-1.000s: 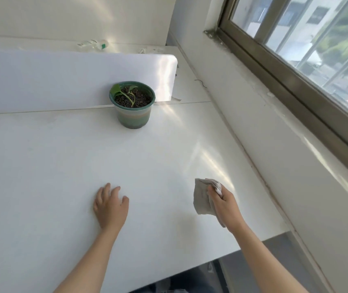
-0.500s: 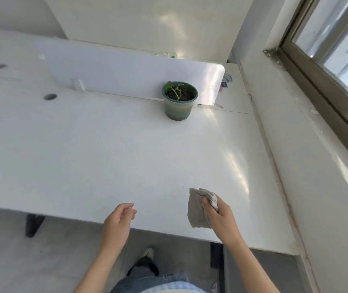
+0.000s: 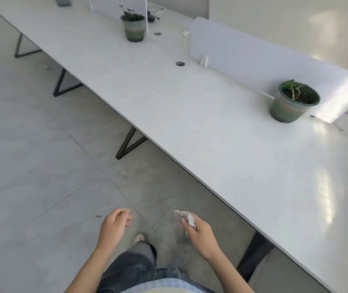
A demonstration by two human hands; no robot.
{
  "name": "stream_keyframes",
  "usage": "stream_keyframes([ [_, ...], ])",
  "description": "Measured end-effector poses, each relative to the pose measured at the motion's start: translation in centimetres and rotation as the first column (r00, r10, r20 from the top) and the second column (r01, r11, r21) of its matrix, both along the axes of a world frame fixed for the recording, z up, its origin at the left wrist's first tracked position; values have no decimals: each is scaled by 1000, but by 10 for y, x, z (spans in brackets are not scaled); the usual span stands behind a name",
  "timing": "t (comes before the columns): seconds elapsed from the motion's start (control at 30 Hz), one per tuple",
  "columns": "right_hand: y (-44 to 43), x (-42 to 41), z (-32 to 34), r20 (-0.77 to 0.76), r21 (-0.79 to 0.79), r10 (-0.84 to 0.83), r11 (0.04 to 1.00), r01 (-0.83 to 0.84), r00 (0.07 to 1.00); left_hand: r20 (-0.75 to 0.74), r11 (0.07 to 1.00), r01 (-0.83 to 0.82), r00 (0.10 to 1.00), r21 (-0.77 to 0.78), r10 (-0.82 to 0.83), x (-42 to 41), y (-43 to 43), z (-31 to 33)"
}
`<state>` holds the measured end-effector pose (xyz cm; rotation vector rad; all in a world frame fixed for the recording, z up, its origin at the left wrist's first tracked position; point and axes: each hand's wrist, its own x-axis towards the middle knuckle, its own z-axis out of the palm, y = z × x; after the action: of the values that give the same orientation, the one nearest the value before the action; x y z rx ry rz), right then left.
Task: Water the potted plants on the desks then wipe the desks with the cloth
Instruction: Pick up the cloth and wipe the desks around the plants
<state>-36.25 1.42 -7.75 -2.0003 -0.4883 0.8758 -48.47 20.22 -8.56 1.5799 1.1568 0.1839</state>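
A long white desk (image 3: 221, 132) runs from the upper left to the lower right. One green potted plant (image 3: 293, 101) stands on it at the right, beside a white divider panel (image 3: 257, 60). A second potted plant (image 3: 134, 26) stands farther along at the top. My right hand (image 3: 198, 231) grips a crumpled pale cloth (image 3: 186, 217) over the floor, off the desk's near edge. My left hand (image 3: 113, 227) hangs over the floor with loosely curled fingers and holds nothing.
Black angled desk legs (image 3: 129, 144) stand on the grey tiled floor (image 3: 31, 166) under the near edge. A round cable hole (image 3: 180, 63) sits in the desktop. A third pot (image 3: 62, 0) and a second divider (image 3: 124, 5) are at the far end.
Both hands came off the desk and now hang over the floor. The view swung left, away from the window, and shows the whole row of desks. The cloth is still in my right hand.
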Motion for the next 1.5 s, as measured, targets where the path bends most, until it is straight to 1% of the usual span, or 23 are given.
stream_keyframes([
  [0.1,23,-7,0,14,-22,15,1000,-14,1000,24,999,-45,999,4,45,-17,15,1],
  [0.23,70,-27,0,65,-39,26,999,-24,998,34,1000,29,999,-3,-29,-48,43,2],
  [0.3,107,-41,2,68,-67,49,997,-45,996,36,1000,20,999,22,-20,-69,73,3],
  [0.4,164,-68,-3,84,-135,114,986,-102,990,42,992,-119,992,48,117,-112,124,8],
  [0.43,180,-76,-5,89,-146,112,984,-98,990,59,984,-173,984,49,171,-127,140,10],
  [0.5,180,-82,-4,118,-164,84,984,-64,989,66,961,-274,960,29,272,-132,148,16],
  [0.53,227,-95,-8,114,-162,150,978,-130,982,63,919,-394,918,20,393,-157,190,11],
  [0.57,264,-107,-9,115,-175,184,971,-162,976,65,877,-480,876,14,479,-177,223,9],
  [0.6,264,-108,0,151,-174,173,974,-146,973,70,873,-487,871,5,486,-177,226,9],
  [0.67,278,-108,4,178,-175,222,966,-191,959,47,856,-516,855,-26,517,-177,235,6],
  [0.8,314,-96,-10,162,-252,307,932,-261,938,-14,881,-464,885,-98,465,-157,251,-11],
  [0.93,369,-58,-10,164,-226,328,931,-288,930,-25,929,-362,932,-82,361,-112,295,-13],
  [1.1,456,11,2,192,-146,314,946,-289,930,45,929,-370,928,4,370,-47,380,4],
  [1.2,498,42,9,185,-100,304,952,-290,934,73,930,-367,928,9,366,-17,412,9],
  [1.27,519,54,9,179,-101,314,949,-300,932,53,931,-364,930,-17,365,-3,428,7],
  [1.37,549,64,6,135,-114,350,935,-337,927,42,912,-407,911,-60,410,6,456,-1],
  [1.5,609,87,1,108,-166,369,922,-349,923,49,890,-450,890,-72,454,22,521,-7],
])
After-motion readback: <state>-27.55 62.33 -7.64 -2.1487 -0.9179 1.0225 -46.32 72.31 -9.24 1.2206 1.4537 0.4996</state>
